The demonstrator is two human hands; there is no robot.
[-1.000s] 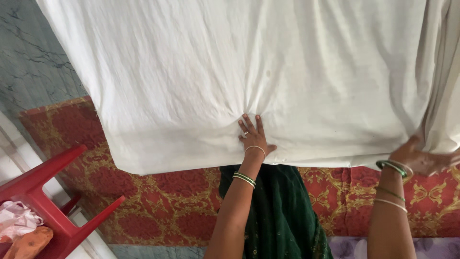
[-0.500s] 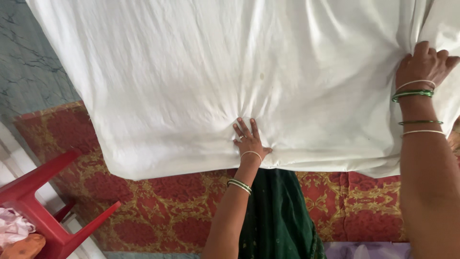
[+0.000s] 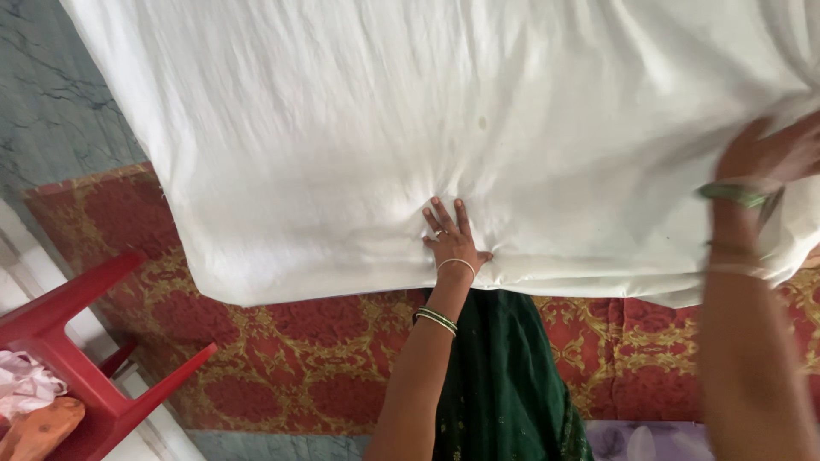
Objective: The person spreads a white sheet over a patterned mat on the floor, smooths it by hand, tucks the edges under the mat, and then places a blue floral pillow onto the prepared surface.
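White cloth (image 3: 410,128), spread over red patterned bedding (image 3: 282,341), near edge: left hand (image 3: 450,239) flat, grip released, pinning hem; right hand (image 3: 769,158) blurred, grip unclear; smoothing unfinished, creases remain.

This looks like a room in a home. A large white cotton sheet (image 3: 410,128) is spread out under the hands, over a red covering with a gold floral pattern (image 3: 282,358) that shows just below them. Well off to the left of the hands stands a red plastic stool (image 3: 77,350) holding crumpled cloth, and beyond it lies grey-green marble-like flooring (image 3: 51,111).
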